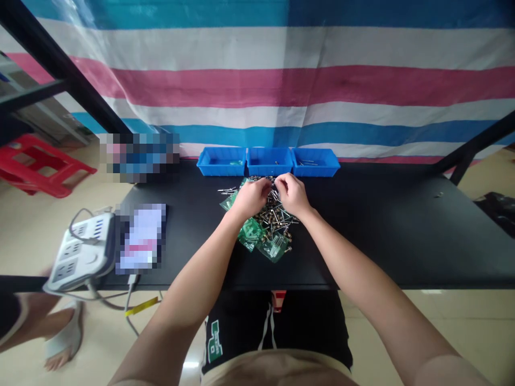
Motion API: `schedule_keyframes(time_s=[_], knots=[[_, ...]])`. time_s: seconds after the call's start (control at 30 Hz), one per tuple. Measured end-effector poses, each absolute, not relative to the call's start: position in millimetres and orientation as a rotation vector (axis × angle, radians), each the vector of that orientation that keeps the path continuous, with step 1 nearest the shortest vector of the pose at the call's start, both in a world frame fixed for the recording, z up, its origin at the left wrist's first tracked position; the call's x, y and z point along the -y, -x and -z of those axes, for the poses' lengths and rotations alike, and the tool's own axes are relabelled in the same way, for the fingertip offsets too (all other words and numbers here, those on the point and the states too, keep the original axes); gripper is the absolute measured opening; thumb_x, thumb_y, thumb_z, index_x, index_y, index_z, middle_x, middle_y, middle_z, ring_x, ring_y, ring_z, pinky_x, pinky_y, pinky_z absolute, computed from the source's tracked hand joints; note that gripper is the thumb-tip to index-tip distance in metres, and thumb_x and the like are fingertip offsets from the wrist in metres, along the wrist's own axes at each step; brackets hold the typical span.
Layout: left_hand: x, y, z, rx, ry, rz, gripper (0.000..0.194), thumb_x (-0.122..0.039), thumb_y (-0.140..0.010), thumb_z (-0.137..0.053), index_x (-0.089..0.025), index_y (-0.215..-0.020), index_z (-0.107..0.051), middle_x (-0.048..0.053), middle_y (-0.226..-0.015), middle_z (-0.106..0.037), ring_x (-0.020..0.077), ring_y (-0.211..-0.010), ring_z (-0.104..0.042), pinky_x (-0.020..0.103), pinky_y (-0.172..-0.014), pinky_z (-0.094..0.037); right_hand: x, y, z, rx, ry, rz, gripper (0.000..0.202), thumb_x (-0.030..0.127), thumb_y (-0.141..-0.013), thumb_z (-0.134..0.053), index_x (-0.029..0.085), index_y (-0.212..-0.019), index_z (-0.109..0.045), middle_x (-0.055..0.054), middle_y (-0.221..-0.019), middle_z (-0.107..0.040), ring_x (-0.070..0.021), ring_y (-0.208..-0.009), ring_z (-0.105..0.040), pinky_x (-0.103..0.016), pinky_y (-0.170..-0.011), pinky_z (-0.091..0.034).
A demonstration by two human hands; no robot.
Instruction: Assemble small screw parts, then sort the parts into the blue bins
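Over a heap of small metal hardware [277,215], my left hand [251,198] and my right hand [293,195] are close together. Both have their fingers pinched; whatever sits between the fingertips is too small and hidden to name. The heap mixes thin silvery pins and brownish, knobbed pieces. Green plastic bags lie among it, one crumpled [251,230] and one flatter with pale pieces inside [273,247]. Just behind my hands stand three blue bins in a row: the left [222,170] holds a greenish item, the middle [261,169] a tiny piece, the right [316,171] a few thin pins.
On the black table [374,230], a few small bits [439,194] lie far right. A white power strip [82,249] with cables and a blurred, phone-like slab [142,238] are at left. Beyond are a striped sheet [257,86], red stool [44,166] and another person's foot [62,348].
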State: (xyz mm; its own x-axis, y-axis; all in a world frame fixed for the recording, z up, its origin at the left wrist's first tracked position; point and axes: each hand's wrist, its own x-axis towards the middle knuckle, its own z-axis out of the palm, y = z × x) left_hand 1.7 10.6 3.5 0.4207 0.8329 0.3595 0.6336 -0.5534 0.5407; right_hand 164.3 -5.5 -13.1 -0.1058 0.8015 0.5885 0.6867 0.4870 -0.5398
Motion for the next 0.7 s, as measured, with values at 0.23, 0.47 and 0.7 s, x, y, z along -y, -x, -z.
schedule_keyframes(time_s=[0.23, 0.47, 0.7], knots=[[-14.0, 0.8, -4.2, -1.378, -2.322, -0.9, 0.011, -0.022, -0.085, -0.058, -0.022, -0.088, -0.07, 0.007, -0.083, -0.074, 0.0224, -0.076, -0.067, 0.03, -0.071, -0.046, 3.3, -170.6, 12.6, 1.854, 1.269, -0.29, 0.023, 0.036, -0.093, -0.048, 0.019, -0.091, -0.064, -0.007, -0.085, -0.068, -0.0189, -0.076, -0.062, -0.03, -0.074, -0.048], [-10.9, -3.6, -5.0, -1.37, -2.149, -0.963, 0.01, -0.019, -0.085, -0.057, -0.021, -0.092, -0.064, 0.006, -0.077, -0.071, 0.0203, -0.07, -0.065, 0.03, -0.07, -0.045, 3.6, -170.3, 11.3, 1.773, 1.257, -0.387, 0.023, 0.037, -0.09, -0.052, 0.019, -0.089, -0.066, -0.005, -0.081, -0.071, -0.0176, -0.07, -0.063, -0.029, -0.069, -0.048], [-16.4, -7.8, -2.4, -1.061, -1.596, -1.215, 0.013, -0.03, -0.081, -0.063, -0.018, -0.077, -0.061, 0.007, -0.083, -0.07, 0.0203, -0.091, -0.066, 0.032, -0.081, -0.049, 7.6, -164.3, 8.5, 1.824, 1.185, -0.428, 0.021, 0.034, -0.088, -0.053, 0.018, -0.083, -0.066, -0.004, -0.076, -0.068, -0.0147, -0.063, -0.057, -0.027, -0.064, -0.045]])
